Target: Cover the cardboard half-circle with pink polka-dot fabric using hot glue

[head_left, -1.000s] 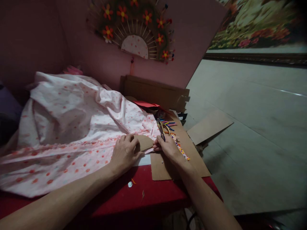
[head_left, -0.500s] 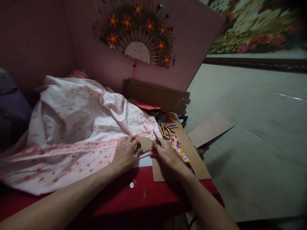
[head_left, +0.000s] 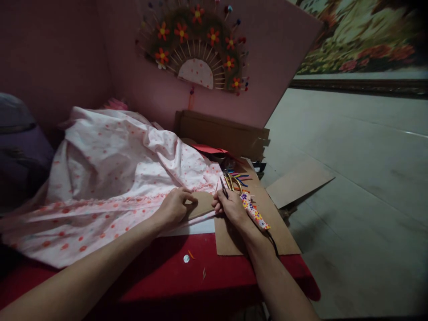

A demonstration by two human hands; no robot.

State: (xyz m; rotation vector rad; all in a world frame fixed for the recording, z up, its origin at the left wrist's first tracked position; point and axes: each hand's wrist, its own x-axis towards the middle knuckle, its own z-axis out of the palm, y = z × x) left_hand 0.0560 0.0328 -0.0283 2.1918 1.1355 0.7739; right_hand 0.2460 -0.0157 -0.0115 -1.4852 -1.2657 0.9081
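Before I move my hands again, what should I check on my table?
1. Left hand at the cardboard half-circle: ok, at its left end.
2. Pointed tool held in the right hand: ok.
3. Tool's tip aimed away from the left hand: ok, it points up and away.
4. Dotted cloth smooth: not ok, its far part is heaped in folds.
5. Black cord clear of the right arm: cannot tell, they look very close.

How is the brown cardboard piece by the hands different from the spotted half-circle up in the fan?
The cardboard piece is plain brown; the spotted half-circle is pale with reddish dots. The cardboard piece lies on dotted cloth, while the spotted half-circle sits higher, inside the flowery fan. Both have a rounded edge.
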